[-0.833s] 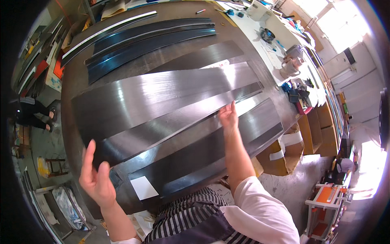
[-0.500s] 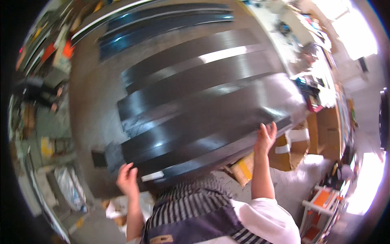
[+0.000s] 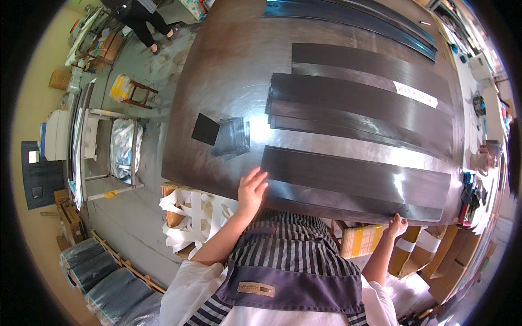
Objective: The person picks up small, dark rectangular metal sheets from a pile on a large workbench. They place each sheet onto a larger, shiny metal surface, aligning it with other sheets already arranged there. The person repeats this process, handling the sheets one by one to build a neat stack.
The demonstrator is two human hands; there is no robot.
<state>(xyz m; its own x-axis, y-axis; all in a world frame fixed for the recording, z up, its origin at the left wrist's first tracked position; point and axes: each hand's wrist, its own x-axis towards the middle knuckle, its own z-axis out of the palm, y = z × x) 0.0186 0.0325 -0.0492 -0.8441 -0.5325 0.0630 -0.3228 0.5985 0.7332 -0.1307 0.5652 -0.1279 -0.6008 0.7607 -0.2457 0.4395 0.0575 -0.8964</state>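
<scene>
A long black flat strip [image 3: 353, 176] lies along the near side of the brown table [image 3: 217, 76], in front of me. My left hand [image 3: 252, 190] is at its left end, fingers spread and apart; whether the fingertips touch the strip I cannot tell. At the near edge, toward the strip's right end, my right hand [image 3: 397, 225] has its fingertips pinched on the edge. Beyond lie more long black strips [image 3: 359, 103], overlapping one another, and a further one carries a white label [image 3: 415, 94].
A small black square [image 3: 206, 129] and a greyish sheet [image 3: 231, 137] lie left on the table. Dark glossy strips [image 3: 353, 22] rest at the far side. White scraps [image 3: 193, 214] fill a box below; cartons [image 3: 361, 242] stand under the near edge. Another person [image 3: 144, 27] stands far left.
My view has swung left, so the table and strips now appear farther right. My left hand's fingers remain apart at the left end; my right hand remains by the near edge.
</scene>
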